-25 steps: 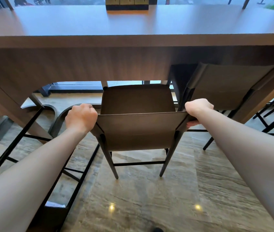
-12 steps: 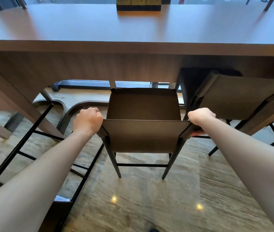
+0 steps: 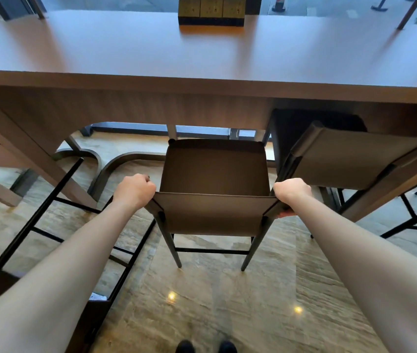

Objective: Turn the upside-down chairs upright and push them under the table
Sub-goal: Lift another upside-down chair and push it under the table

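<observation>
Chair (image 3: 215,215) upright on the stone floor (image 3: 227,301), all visible legs down, directly in front of the person. Its seat reaches in beneath the bench (image 3: 202,54) edge; the backrest stands just clear of that edge on the near side.

Left hand (image 3: 135,191) grips the left top corner of the backrest, fingers curled round the frame, knuckles up. Right hand (image 3: 291,196) grips the right top corner the same way, fingers wrapped under the edge, thumb side tucked below. Both arms stretched forward, nearly straight.

Second chair (image 3: 350,161) just to the right, upright, tucked further under the bench, its backrest close against the bench edge. It sits near the right hand but apart from it.

To the left, a black metal frame (image 3: 49,212) with crossbars runs along the floor, slanting from the lower left toward the bench leg (image 3: 37,159). Whether it belongs to another chair cannot be told.

On the far side of the bench top, centre, a dark box (image 3: 211,11) with gold-coloured panels. Two shoe tips (image 3: 206,347) at the bottom edge. Two light reflections on the floor.
</observation>
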